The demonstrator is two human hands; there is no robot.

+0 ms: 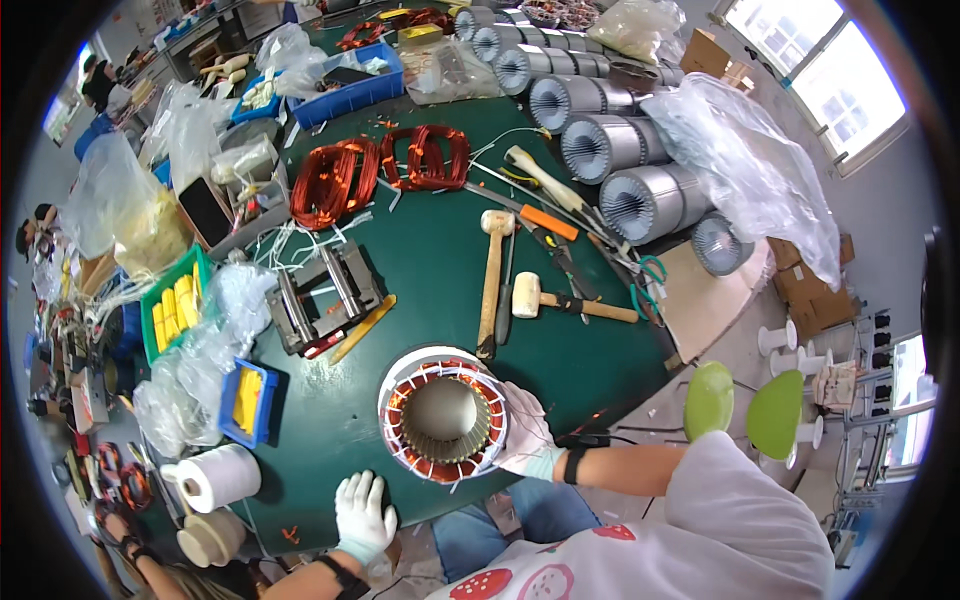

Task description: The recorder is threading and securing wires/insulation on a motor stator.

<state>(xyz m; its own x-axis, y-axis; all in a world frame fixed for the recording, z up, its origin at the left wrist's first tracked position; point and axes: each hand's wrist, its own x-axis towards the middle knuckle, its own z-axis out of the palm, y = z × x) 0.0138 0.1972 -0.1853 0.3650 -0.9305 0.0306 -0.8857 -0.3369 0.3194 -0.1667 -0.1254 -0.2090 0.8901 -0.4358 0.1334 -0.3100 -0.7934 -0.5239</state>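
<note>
A motor stator (394, 445) with copper windings laced in white cord stands near the table's front edge, its round bore facing up. My right hand (524, 430), in a white glove, grips the stator's right side; some fingers are hidden behind it. Left of the stator, my gloved left hand (364, 512) lies on the table edge with its fingers stretched out, holding nothing. Beyond the stator lie a wooden-handled mallet (493, 270) and a second white-headed mallet (575, 301).
Steel stator cores (650, 200) line the back right, partly under plastic sheeting (750, 160). Copper coils (335, 182) lie farther back. To the left are a metal fixture (325, 300), a green bin (170, 310), a blue tray (247, 402) and a white cord spool (217, 477). Another person's hand (118, 527) shows lower left.
</note>
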